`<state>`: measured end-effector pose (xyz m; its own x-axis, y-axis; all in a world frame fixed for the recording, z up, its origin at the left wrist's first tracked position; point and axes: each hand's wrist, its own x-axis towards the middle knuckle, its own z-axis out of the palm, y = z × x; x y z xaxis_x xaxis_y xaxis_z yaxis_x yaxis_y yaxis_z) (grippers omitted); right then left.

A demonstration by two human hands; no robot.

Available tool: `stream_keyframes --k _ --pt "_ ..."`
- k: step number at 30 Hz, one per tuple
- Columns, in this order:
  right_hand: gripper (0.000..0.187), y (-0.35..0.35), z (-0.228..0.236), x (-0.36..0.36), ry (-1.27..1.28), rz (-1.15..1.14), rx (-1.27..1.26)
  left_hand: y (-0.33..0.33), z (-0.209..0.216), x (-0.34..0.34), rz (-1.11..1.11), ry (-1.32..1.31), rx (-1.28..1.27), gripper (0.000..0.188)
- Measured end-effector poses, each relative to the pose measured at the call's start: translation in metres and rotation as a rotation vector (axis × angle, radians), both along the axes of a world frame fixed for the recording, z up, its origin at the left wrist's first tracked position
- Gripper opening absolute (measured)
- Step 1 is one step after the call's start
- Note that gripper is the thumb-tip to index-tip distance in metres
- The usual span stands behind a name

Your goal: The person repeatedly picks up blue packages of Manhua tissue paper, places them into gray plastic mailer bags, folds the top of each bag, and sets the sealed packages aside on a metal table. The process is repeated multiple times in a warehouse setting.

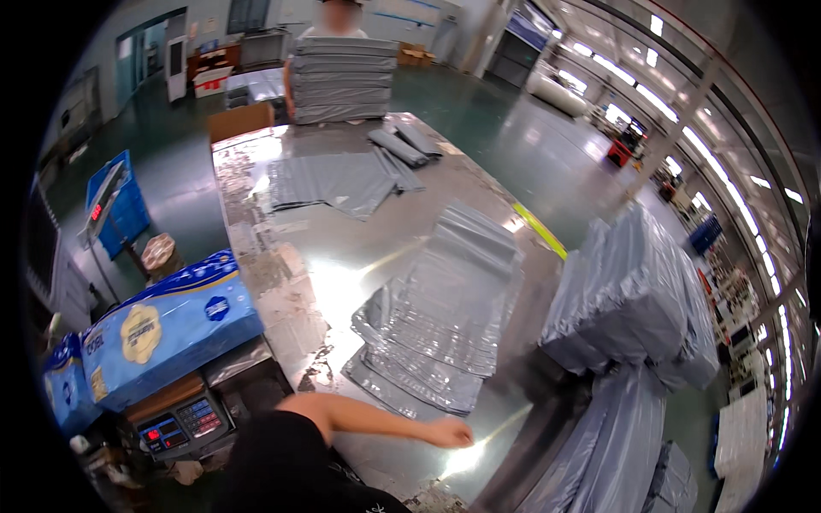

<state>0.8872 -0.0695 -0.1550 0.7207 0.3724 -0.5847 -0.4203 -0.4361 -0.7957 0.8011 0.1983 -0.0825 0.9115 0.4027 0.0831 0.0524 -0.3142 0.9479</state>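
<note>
My left hand [449, 432] is closed, its fingers curled, just beyond the near edge of a fanned stack of grey plastic mailing bags [445, 308]. Whether anything is inside the fingers is hidden. My left forearm crosses the near end of the metal-topped table [342, 286] from the lower left. The bags lie flat and overlap, their shiny edges toward me. My right hand is not in view. Farther up the table lie more flat grey bags [333, 181] and a few folded grey bundles [402, 147].
Tall piles of grey bag bundles [620, 299] stand at the right. At the left, a blue package [171, 321] lies beside a scale with a lit display [184, 427]. A blue bin [120, 205] stands beyond. Across the table, a person [333, 21] is behind stacked grey bundles [342, 81].
</note>
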Motion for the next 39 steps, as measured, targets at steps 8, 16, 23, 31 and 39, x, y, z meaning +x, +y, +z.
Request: stream_keyframes --k 8,16,23,31,39 --pt "0.02 0.109 -0.006 -0.086 -0.024 0.836 0.143 0.132 0.087 -0.468 1.561 0.263 0.851 0.009" --pt "0.028 0.243 0.029 -0.203 -0.437 1.524 0.28 0.038 0.114 -0.651 1.697 1.463 0.343 0.057" --pt "0.077 0.224 0.031 -0.327 0.875 1.25 0.188 0.031 0.099 -0.566 1.16 1.201 0.543 0.059" --pt "0.075 0.232 0.099 -0.261 0.34 0.654 0.699 0.095 0.13 -0.382 1.006 0.485 0.769 0.043" --pt "0.075 0.253 0.099 -0.08 0.017 0.432 0.649 0.116 0.074 -0.207 0.972 0.413 0.67 0.045"
